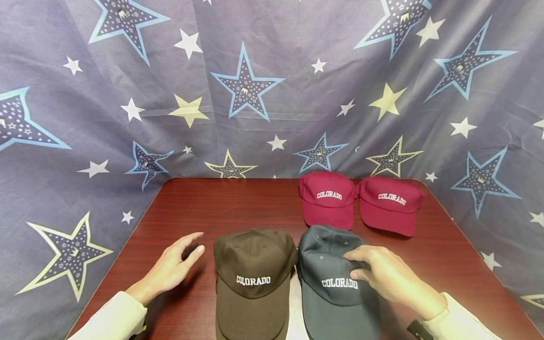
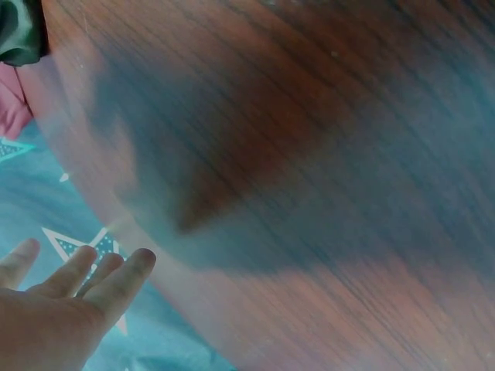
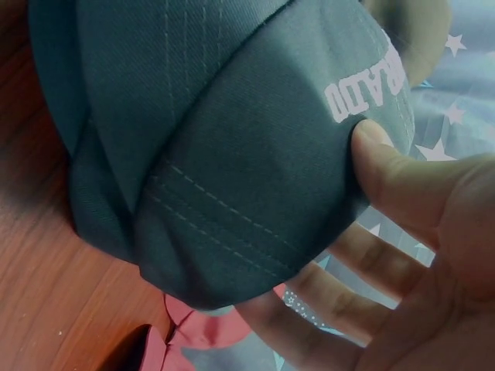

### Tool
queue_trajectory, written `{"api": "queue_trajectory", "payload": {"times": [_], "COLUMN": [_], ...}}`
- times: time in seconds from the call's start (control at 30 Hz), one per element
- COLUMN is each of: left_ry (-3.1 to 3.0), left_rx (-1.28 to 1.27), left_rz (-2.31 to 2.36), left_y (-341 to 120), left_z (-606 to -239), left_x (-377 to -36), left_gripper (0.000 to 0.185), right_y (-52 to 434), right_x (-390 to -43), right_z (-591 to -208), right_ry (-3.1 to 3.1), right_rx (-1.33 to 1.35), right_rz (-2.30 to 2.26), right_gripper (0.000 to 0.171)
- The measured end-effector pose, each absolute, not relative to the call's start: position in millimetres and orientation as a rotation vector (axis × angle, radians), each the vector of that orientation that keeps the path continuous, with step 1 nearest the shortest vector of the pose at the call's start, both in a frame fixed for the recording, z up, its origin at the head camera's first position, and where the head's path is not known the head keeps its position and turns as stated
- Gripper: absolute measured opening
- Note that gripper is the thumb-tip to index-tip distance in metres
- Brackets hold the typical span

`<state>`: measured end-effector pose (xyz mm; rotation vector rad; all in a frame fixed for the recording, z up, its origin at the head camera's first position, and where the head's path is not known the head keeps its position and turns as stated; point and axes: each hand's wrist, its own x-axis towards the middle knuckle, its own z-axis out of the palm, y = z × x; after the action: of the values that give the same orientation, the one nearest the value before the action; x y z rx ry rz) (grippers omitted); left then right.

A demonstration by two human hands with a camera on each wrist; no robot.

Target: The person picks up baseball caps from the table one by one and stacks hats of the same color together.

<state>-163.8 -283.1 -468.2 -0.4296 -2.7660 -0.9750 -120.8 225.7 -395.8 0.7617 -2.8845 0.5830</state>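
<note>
A dark grey cap (image 1: 331, 269) with white "COLORADO" lettering lies at the front of the table, brim toward me. My right hand (image 1: 388, 276) grips the right side of its crown. In the right wrist view the thumb (image 3: 375, 151) is on the crown beside the lettering of the grey cap (image 3: 247, 147), while the other fingers reach round behind it. A brown cap (image 1: 255, 264) with the same lettering lies just left of the grey one. My left hand (image 1: 172, 264) hovers to the left of the brown cap, fingers apart and holding nothing.
Two dark red caps (image 1: 327, 198) lie side by side at the back right, also lettered "COLORADO". A white surface (image 1: 296, 302) shows between the front caps. The reddish-brown wooden table (image 1: 229, 203) ends at a star-patterned cloth (image 1: 272, 94) hanging behind it.
</note>
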Motion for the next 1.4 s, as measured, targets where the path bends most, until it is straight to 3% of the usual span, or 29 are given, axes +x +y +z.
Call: {"api": "queue_trajectory", "payload": {"times": [1.03, 1.4], "left_ry": [-2.76, -2.759], "left_rx": [-0.438, -0.443], "left_rz": [-0.993, -0.992], "left_y": [-282, -281], "left_z": [-467, -465], "left_x": [-164, -164], "left_gripper": [0.046, 0.046], "right_y": [227, 217], "right_x": [-123, -149], "right_z": [-384, -360], "right_ry": [-2.913, -2.785], "right_rx": [0.817, 0.739], "right_rz": [0.573, 0.711], "right_gripper": [0.044, 0.037]}}
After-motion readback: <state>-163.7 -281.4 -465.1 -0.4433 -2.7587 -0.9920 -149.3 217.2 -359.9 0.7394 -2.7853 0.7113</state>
